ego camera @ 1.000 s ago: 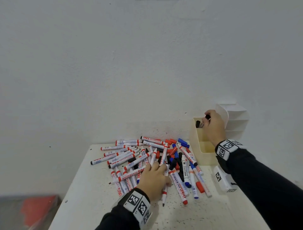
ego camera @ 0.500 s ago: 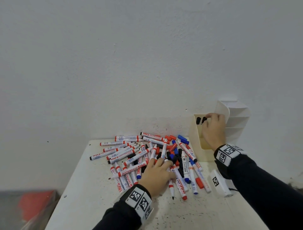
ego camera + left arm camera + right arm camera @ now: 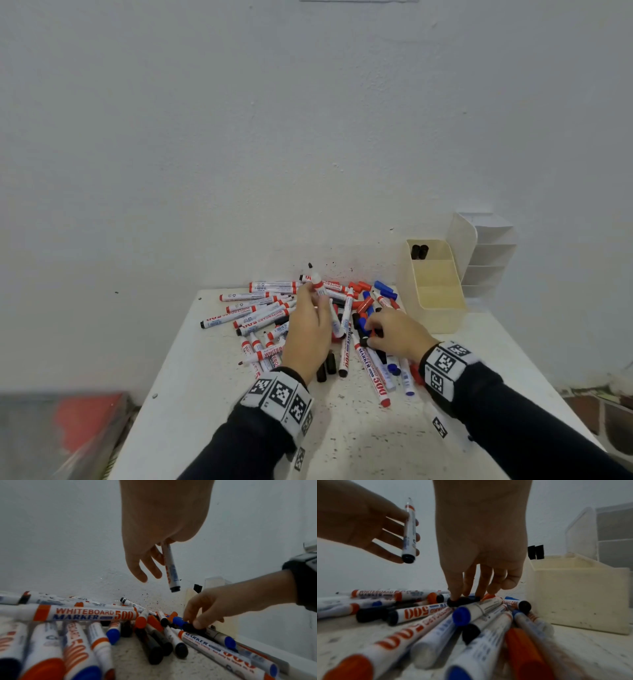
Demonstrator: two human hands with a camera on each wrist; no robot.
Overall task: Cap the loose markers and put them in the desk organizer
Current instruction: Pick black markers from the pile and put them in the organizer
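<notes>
A pile of whiteboard markers (image 3: 270,313) and loose caps lies on the white table (image 3: 205,377). My left hand (image 3: 310,301) holds an uncapped black marker (image 3: 320,287) lifted above the pile, tip up; in the left wrist view the marker (image 3: 171,568) hangs from the fingers. My right hand (image 3: 370,334) is down on the pile and pinches a loose black cap (image 3: 462,601), also seen as the black cap (image 3: 190,626). The cream desk organizer (image 3: 442,318) stands at the right, with two black-capped markers (image 3: 419,251) in its back compartment.
A white tiered holder (image 3: 489,257) stands behind the organizer against the wall. A small tagged white block (image 3: 440,426) lies by my right forearm. A blurred red thing (image 3: 85,421) sits below the table's left edge.
My right hand left the organizer and came down onto the pile, taking a black cap. My left hand lifted a marker off the pile.
</notes>
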